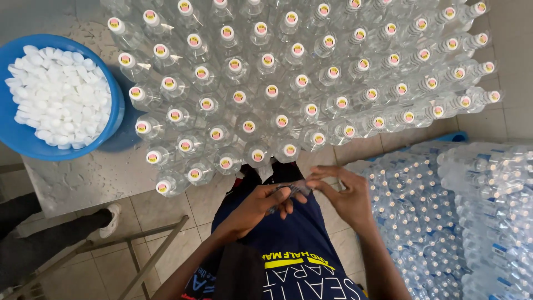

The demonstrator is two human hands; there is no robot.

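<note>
Both hands meet low centre over my dark blue printed shirt [294, 261]. My left hand [258, 208] and right hand [344, 194] pinch one small clear plastic film piece [294, 190] between fingertips, thumbs pressed to forefingers; exact shape too blurred to tell. Film's long axis runs roughly 9-to-3, spanning the two grips, left hand nearer it. At 12 o'clock from the grip, just beyond, packed clear plastic bottles with pink-and-yellow sealed white caps [288, 149] stand upright on a pale speckled table [83, 178]. At 10 o'clock, well apart, round blue plastic basin [114, 119] full of loose white caps [58, 94]. At 3 o'clock, wrapped bottle packs [444, 222]. At 8 o'clock, another person's shoe [114, 219].
</note>
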